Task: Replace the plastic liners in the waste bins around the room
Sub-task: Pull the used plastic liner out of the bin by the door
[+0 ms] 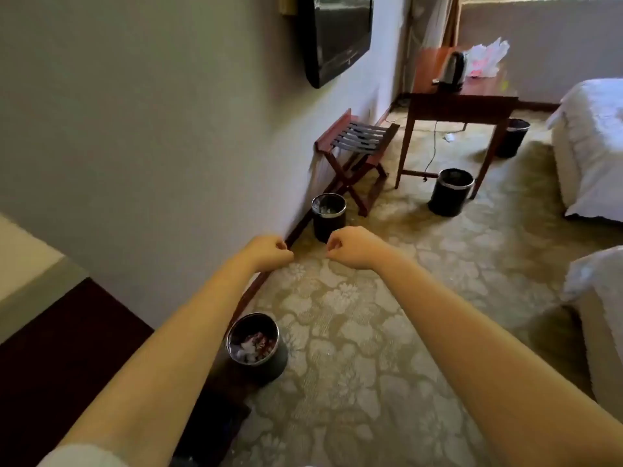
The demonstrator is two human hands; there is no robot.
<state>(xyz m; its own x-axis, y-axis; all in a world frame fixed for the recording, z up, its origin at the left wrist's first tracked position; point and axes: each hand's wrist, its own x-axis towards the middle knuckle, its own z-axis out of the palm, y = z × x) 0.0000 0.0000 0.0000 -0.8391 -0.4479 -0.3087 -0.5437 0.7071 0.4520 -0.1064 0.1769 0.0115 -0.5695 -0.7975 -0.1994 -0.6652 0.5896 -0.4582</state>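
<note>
Both my arms stretch forward over the carpet. My left hand (269, 251) and my right hand (350, 247) are curled into fists and hold nothing. A black round bin (257, 348) with a chrome rim stands by the wall below my left forearm, with crumpled rubbish inside. A second black bin (328, 217) stands by the wall just beyond my hands, with some pale waste in it. A third bin (451, 192) stands by the desk leg. Another bin (512, 138) stands in shadow behind the desk.
A folding luggage rack (357, 153) stands against the wall. A wooden desk (462, 96) holds a kettle (451, 72) and a white plastic bag (487, 59). Two white beds (593, 146) are on the right. A television (337, 35) hangs on the wall.
</note>
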